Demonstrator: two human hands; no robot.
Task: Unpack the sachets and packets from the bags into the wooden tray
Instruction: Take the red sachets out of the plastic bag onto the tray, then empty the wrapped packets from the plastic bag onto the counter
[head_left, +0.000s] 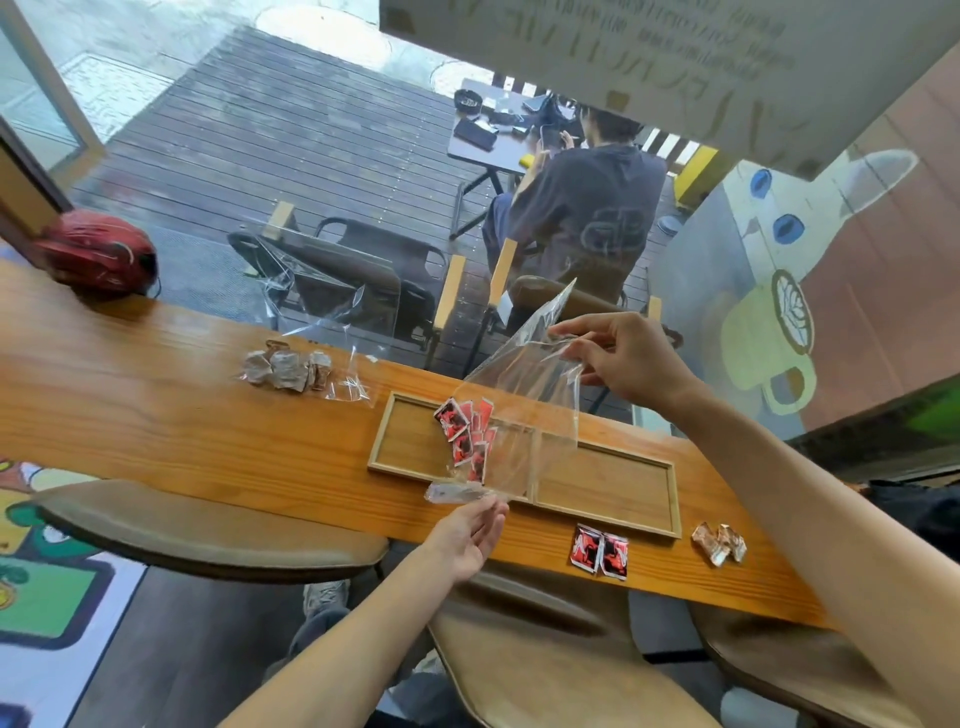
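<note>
A two-compartment wooden tray (602, 488) lies on the counter. My right hand (618, 358) pinches the top of a clear plastic bag (524, 405), tilted over the tray's left compartment. Several red sachets (465, 436) lie spilling from the bag's mouth into that compartment. My left hand (467, 535) sits at the bag's lower end by the tray's near edge, fingers apart, touching the plastic. A second clear bag with brown packets (291, 370) lies left of the tray. Two red sachets (600, 552) and some brown packets (721, 543) lie near the tray's right end.
A red helmet (98, 254) rests on the wooden counter (156, 410) at far left. Padded stools (208, 530) stand under the counter's near edge. Beyond the window glass a person (587, 208) sits at an outdoor table.
</note>
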